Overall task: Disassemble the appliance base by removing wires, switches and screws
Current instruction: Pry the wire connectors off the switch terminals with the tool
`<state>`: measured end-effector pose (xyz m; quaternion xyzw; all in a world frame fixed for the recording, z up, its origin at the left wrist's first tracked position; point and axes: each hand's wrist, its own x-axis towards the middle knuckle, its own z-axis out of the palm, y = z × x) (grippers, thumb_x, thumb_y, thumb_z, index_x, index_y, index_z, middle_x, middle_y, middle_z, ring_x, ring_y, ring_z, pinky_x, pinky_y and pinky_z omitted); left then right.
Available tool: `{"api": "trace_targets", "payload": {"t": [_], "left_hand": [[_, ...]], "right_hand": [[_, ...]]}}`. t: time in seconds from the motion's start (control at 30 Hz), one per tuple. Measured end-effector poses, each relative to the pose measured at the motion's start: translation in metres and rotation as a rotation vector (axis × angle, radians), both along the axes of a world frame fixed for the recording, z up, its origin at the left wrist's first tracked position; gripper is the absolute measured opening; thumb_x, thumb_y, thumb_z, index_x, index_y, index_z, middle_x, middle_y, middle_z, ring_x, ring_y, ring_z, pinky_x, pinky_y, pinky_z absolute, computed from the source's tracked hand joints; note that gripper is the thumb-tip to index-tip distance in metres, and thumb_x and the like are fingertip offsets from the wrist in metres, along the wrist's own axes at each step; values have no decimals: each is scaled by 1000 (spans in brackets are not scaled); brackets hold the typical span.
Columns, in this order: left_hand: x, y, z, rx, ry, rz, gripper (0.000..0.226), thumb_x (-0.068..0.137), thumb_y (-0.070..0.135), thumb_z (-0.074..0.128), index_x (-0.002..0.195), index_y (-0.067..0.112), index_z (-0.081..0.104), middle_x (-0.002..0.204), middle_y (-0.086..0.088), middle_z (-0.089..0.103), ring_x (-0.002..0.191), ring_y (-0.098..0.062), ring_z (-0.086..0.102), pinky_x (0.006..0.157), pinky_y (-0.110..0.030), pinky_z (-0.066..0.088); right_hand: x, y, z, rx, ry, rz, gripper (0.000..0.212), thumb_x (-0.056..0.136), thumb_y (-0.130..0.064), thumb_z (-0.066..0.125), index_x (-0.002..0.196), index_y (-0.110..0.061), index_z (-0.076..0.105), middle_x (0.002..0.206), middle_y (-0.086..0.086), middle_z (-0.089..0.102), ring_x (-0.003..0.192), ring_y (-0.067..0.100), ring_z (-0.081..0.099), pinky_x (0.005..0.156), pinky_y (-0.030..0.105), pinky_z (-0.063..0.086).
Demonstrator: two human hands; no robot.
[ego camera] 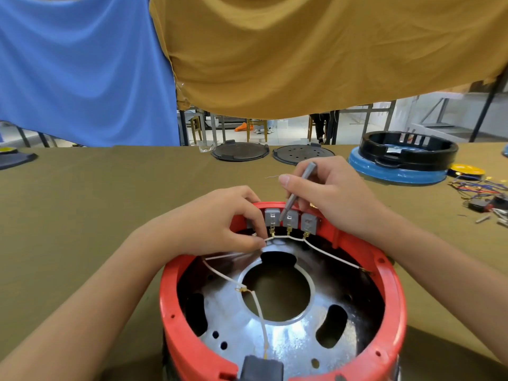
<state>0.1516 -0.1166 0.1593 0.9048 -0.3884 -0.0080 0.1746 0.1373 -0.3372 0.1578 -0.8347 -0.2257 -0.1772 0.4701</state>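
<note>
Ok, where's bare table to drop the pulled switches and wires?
Left of the red base, the cloth is bare out to the dark lid at the far left edge. Also bare between the base and the two black discs. The right is crowded: blue ring, loose wires.

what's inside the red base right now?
Inside the red base: a silver metal plate with cutouts, white wires, three grey switches. The left hand covers the wall left of the switches.
</note>
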Motion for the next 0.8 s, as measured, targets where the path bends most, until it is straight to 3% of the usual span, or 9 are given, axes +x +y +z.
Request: {"api": "trace_targets", "payload": {"t": [0.27,0.33,0.43,0.53,0.6,0.67,0.8], "left_hand": [[1,11,5,125,-98,103,11,80,55,69,84,45,71,107,25,48,97,7,50,93,-29,45],[2,11,6,136,-109,119,14,80,57,67,83,43,71,108,24,49,97,5,50,93,-32,45],[1,10,7,64,-90,91,18,78,56,67,81,39,73,121,22,48,109,5,51,101,-31,43],[-1,7,7,-30,-56,52,11,80,50,71,85,40,70,133,18,41,122,6,45,107,-26,36],[-1,5,4,12,-28,31,15,83,48,71,95,44,65,135,18,37,124,0,45,109,-27,35],[1,3,2,59,-15,24,18,86,45,70,103,44,64,131,18,39,120,-4,48,108,-30,38],[2,4,3,86,-6,31,11,88,45,69,98,50,64,119,21,42,108,-1,50,102,-32,42]], "right_hand": [[-6,-6,6,95,-17,31,27,96,-26,65,75,-9,69,57,1,64,58,18,60,72,40,51],[-7,-3,5,64,-23,44,27,96,-26,65,75,-9,69,57,0,63,56,19,60,65,36,50],[-10,1,2,-55,-28,39,27,96,-26,65,75,-10,68,57,-5,65,51,7,59,55,17,44],[-11,1,2,-92,-53,4,26,96,-27,64,75,-12,69,61,-2,67,54,9,62,55,19,46],[-12,2,2,-128,-65,-20,25,96,-27,64,75,-14,68,62,0,67,56,15,62,56,23,46],[-13,3,1,-169,-84,-51,26,96,-27,63,74,-15,68,62,1,67,58,18,61,57,26,45],[-16,4,3,-207,-106,-85,30,97,-27,61,71,-14,65,59,2,63,58,17,55,53,21,37]]}}
